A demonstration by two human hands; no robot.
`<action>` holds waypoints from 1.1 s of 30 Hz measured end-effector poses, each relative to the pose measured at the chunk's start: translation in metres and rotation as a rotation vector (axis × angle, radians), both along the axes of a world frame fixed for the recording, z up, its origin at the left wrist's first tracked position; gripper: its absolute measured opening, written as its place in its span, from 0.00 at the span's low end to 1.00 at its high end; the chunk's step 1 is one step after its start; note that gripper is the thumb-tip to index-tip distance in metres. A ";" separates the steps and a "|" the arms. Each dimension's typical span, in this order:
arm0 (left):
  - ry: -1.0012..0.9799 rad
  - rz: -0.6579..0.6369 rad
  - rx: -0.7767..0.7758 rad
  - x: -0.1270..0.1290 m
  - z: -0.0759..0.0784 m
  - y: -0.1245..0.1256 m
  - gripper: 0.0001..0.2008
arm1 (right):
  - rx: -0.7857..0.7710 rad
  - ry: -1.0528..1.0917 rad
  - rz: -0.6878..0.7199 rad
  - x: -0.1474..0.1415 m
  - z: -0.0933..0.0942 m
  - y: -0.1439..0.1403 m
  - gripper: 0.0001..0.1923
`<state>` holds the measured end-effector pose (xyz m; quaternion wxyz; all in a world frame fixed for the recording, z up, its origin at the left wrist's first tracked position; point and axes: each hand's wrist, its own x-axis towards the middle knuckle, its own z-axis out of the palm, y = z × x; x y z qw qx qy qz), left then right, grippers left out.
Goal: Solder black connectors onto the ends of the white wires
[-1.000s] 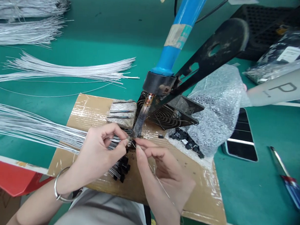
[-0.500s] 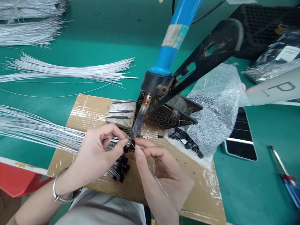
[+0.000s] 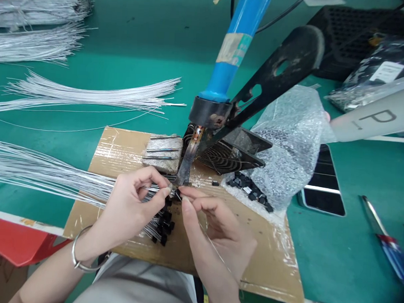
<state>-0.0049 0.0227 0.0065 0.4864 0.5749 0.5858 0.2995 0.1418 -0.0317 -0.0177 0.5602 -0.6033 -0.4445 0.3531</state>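
Left hand [image 3: 132, 211]: thumb and forefinger closed in a pinch on a small dark piece [image 3: 177, 193], other fingers curled. Right hand [image 3: 215, 232]: thumb and forefinger pinching a thin silvery strand [image 3: 215, 248]. The strand's long axis runs from those fingertips back along the palm, slanting toward the cardboard's near right corner.

Key relation: small dark piece sits between the two sets of fingertips, over the middle of the brown, film-wrapped cardboard sheet [image 3: 267, 257]. Left fingertips come from its left, right ones from its right; neither hand is clearly nearer. The dark, flattened metal tip [image 3: 187, 164] of the blue-handled soldering iron [image 3: 227, 72] comes down just beyond it, on the side of the cardboard's far edge, iron slanting from far right to near left. The spot is tiny and shadowed, so whether tip, strand and piece touch cannot be told.

Long bundle of thin grey-white wires [image 3: 54, 172] crosses the cardboard's left edge and passes under the left hand; black block ends [image 3: 165, 226] lie toward the near edge. Pale fibrous pad [image 3: 157, 165] near the far edge, beyond the left hand. Loose small black blocks [image 3: 252, 191] toward the right edge, well apart from both hands.
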 end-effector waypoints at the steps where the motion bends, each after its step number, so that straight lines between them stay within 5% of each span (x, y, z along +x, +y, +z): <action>1: 0.006 -0.001 -0.006 0.000 0.000 0.000 0.04 | 0.003 0.002 -0.001 0.000 0.000 0.000 0.09; 33: 0.037 -0.008 -0.005 0.004 0.007 -0.001 0.06 | 0.038 -0.003 -0.033 -0.002 0.003 0.000 0.07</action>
